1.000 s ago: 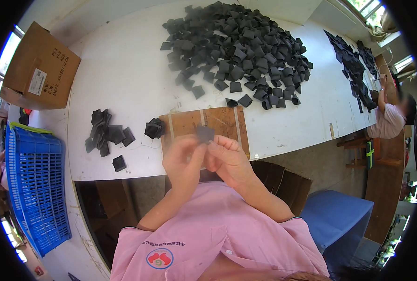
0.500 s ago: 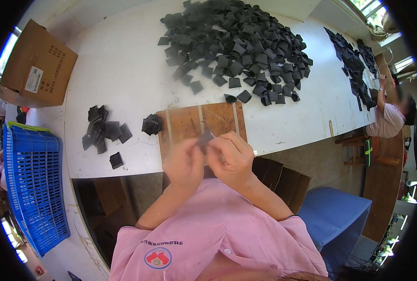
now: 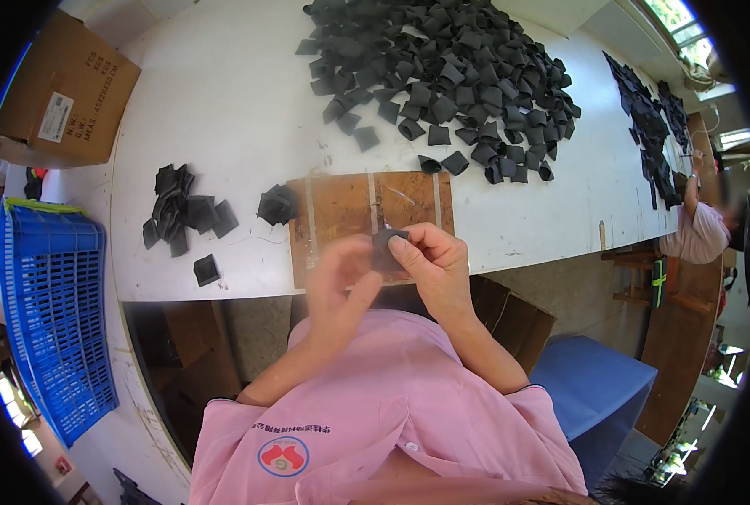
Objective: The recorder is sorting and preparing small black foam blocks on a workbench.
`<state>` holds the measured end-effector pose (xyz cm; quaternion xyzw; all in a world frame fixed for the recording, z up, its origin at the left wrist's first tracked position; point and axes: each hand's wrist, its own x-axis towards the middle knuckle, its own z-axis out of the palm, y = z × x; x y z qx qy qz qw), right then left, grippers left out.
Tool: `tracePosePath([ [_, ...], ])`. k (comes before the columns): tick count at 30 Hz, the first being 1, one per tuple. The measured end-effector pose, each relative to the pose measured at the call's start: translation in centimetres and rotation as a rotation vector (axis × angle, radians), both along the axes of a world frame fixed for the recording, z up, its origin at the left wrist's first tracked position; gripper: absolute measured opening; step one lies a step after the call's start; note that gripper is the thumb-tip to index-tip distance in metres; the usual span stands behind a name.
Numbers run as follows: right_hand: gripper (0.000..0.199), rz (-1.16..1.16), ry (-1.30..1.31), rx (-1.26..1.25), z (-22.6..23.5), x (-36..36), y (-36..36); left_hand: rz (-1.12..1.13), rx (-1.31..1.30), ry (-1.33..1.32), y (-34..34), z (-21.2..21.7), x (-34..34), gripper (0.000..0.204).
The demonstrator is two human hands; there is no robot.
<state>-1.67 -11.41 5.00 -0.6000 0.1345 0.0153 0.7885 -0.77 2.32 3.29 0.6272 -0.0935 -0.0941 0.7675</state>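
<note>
Between the thumb and fingers of my right hand is a small square black fabric piece, held over the near edge of a brown wooden board. My left hand, blurred by motion, hovers just left of that piece, thumb and fingers apart and nothing seen in them. A small stack of black pieces lies at the board's left edge. Farther left are a loose pile of flat black pieces and one single black square.
A big heap of black fabric pieces covers the far middle of the white table. A cardboard box stands far left, above a blue plastic basket. At right, a co-worker sits by more black strips; a blue stool stands nearer.
My left hand has come away from the black fabric piece and opened. My right hand keeps hold of the piece, which now shows flatter. The whole view has shifted slightly.
</note>
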Motion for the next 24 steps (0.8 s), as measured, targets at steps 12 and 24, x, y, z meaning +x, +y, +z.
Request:
tracePosePath([
  [12,0.011,-0.025,0.056,0.089,-1.7,-0.1,1.0,-0.003,-0.253,0.554,0.1,-1.8,0.3,0.025],
  [24,0.011,-0.008,0.074,-0.051,-2.7,-1.2,1.3,0.083,0.05,0.194,-0.3,-2.9,0.7,0.008],
])
